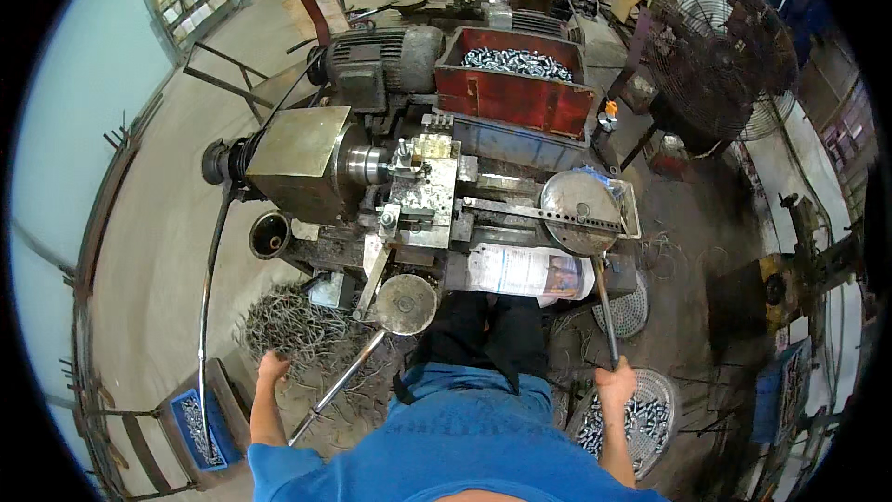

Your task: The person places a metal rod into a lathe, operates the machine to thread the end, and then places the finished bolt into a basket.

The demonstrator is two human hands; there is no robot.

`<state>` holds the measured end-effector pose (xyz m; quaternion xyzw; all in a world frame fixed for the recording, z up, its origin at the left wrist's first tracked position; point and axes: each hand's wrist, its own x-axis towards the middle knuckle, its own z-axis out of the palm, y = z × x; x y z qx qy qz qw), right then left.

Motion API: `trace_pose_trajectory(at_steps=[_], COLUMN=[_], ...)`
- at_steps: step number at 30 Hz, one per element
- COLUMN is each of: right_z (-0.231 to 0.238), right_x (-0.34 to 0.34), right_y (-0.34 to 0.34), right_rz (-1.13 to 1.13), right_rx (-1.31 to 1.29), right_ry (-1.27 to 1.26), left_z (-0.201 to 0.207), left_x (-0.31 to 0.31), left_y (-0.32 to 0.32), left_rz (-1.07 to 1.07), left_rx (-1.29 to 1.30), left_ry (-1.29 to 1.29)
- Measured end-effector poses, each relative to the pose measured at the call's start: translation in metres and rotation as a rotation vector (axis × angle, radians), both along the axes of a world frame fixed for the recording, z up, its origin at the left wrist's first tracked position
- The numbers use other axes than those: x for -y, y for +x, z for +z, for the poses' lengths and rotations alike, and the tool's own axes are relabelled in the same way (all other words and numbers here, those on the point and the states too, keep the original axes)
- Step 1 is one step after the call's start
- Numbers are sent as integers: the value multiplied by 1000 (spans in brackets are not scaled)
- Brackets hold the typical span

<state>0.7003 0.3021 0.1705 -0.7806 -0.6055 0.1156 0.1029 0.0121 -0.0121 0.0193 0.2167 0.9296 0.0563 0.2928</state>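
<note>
My right hand (615, 385) is wrapped round the lower end of a metal lever (606, 311), which slopes up to the right side of a small lathe (420, 188). To the left, my left hand (272, 367) is closed beside a heap of curly metal shavings (290, 321). A dark bit shows at its fingers, but I cannot make out what it is. Between my arms a second metal lever (339, 388) runs down from a round metal disc (406, 304). Near the lathe's middle sits the chuck (362, 165), close to the tool block. A perforated flat bar (544, 214) crosses a larger round plate (569, 191).
Behind the lathe stand a motor (386, 60) and a red box (511, 98) of small metal parts. A blue bin (206, 428) is at lower left, a round basket (650, 418) of parts at lower right. A large fan (720, 56) stands at far right.
</note>
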Motion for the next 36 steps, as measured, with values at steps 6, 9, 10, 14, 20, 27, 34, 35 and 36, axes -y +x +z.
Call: trace_pose_trajectory(at_steps=[6,9,10,14,20,27,34,35,36], right_z=[-3,4,10,-4,-8,27,39,43,65], right_x=[24,28,28,19,-125,-173,-131,-137,-142], right_y=[-35,-40,-44,-14,116,69,7,-1,-28], right_rz=[-27,-1,13,7,94,211,279,389,439], right_rx=[-161,-168,-157,-56,512,481,39,27,-29], right_ry=[-2,22,31,34,117,395,380,480,466], left_z=[43,36,25,37,62,9,-42,-13,9], left_x=[-75,-88,-87,-127,-179,-213,-201,-206,-209], left_y=[16,1,-4,4,2,2,17,8,3], left_rz=[-6,-79,-153,-196,-361,-514,-312,-421,-527], left_rx=[70,66,-67,-104,-394,-567,-475,-422,-370], left_ry=[77,81,51,62,65,59,146,63,-28])
